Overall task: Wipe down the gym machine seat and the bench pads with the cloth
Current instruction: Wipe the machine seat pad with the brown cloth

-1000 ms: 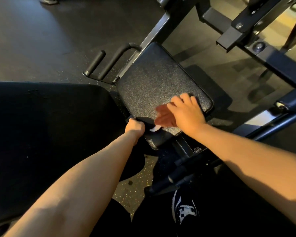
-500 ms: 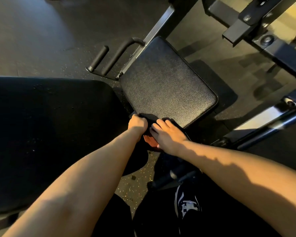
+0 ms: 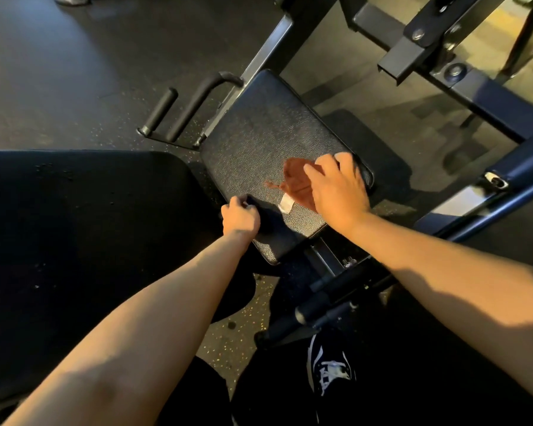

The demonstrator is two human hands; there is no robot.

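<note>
The black textured machine seat (image 3: 259, 139) fills the middle of the head view, tilted toward the upper right. My right hand (image 3: 336, 187) presses a rust-brown cloth (image 3: 296, 179) flat on the seat's right half; a white tag sticks out at the cloth's near edge. My left hand (image 3: 239, 218) is closed on the seat's near left corner. A large black bench pad (image 3: 83, 235) lies to the left, with small droplets on its surface.
Two black foam-grip handles (image 3: 173, 113) stick out left of the seat. A dark blue steel frame (image 3: 486, 96) runs along the right and top. A black adjustment bar (image 3: 320, 305) and my shoe (image 3: 330, 370) are below the seat, on speckled rubber floor.
My right hand slid the cloth from the seat's near edge back up onto the right half of the seat. My left hand stayed gripping the near left corner.
</note>
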